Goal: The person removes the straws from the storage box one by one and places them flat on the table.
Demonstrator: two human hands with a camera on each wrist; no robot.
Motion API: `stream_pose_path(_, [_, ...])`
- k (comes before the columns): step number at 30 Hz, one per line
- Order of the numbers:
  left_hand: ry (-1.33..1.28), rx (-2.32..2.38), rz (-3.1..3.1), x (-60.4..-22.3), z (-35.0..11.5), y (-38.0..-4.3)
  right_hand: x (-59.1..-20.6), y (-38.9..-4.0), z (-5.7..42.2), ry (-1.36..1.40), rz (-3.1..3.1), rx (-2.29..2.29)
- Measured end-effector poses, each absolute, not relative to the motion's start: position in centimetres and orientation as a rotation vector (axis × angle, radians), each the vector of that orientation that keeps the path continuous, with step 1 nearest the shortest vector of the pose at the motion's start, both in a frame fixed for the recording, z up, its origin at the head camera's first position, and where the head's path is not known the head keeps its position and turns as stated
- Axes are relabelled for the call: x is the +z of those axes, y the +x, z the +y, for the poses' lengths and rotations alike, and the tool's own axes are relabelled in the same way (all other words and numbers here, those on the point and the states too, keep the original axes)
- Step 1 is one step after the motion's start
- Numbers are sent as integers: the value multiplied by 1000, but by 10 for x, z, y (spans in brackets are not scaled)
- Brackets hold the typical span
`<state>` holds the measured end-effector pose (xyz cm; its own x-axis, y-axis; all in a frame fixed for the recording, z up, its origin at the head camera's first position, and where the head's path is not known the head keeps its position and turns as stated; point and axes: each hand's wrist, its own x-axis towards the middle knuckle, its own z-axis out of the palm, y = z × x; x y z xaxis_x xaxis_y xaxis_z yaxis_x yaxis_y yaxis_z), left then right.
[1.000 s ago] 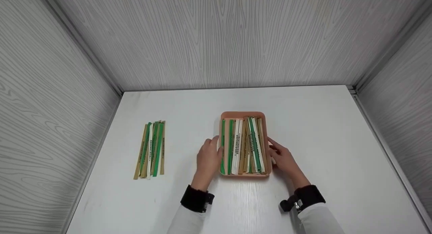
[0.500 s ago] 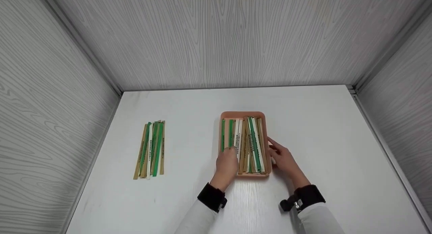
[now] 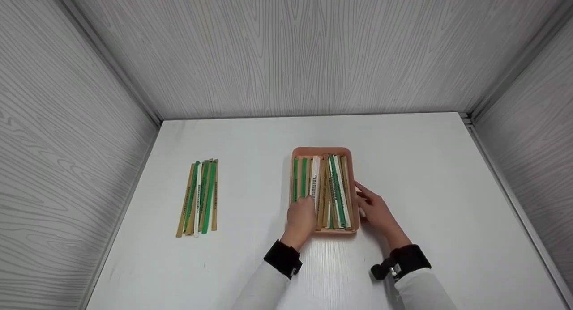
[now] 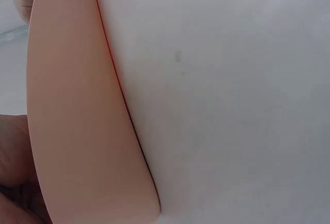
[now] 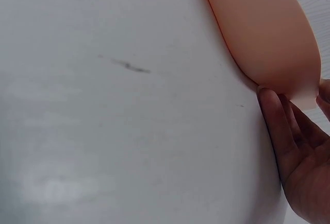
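Note:
A peach tray (image 3: 322,151) holds several long, thin paper-wrapped sticks (image 3: 339,189) in green, white and brown, with printed lettering. My left hand (image 3: 301,217) is curled down over the near left part of the tray, its fingertips hidden among the sticks; I cannot tell if they grip any. In the left wrist view the tray's outer wall (image 4: 77,105) stands between the camera and the left hand's fingers (image 4: 13,152). My right hand (image 3: 378,211) rests against the tray's right side. Its fingers (image 5: 276,116) lie fairly straight, a fingertip at the foot of the wall.
Farther left on the white table (image 3: 250,144) lies a loose bundle of similar wrapped sticks (image 3: 197,198), roughly parallel. Wood-grain panels (image 3: 286,55) enclose the table at the back and both sides. Black wrist cameras sit at both cuffs.
My left hand has moved right, from the tray's left edge to over the sticks inside it, and its fingers have dipped in. The right hand stays at the tray's side.

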<state>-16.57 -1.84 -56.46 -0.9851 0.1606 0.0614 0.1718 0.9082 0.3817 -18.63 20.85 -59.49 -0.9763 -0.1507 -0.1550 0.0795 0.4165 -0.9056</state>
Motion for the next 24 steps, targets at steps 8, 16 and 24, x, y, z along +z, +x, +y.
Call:
stream_pose_path(8, [-220, -686, -3089, -562, -22, -168, -593, -186, 208, -63, 2476, -1571])
stream_pose_path(16, [-216, -735, -3048, -556, -26, -170, -592, -187, 209, -73, 2469, -1572])
stream_pose_path(24, [-175, -718, -3012, -551, -30, -170, -594, -187, 208, -52, 2430, -1615])
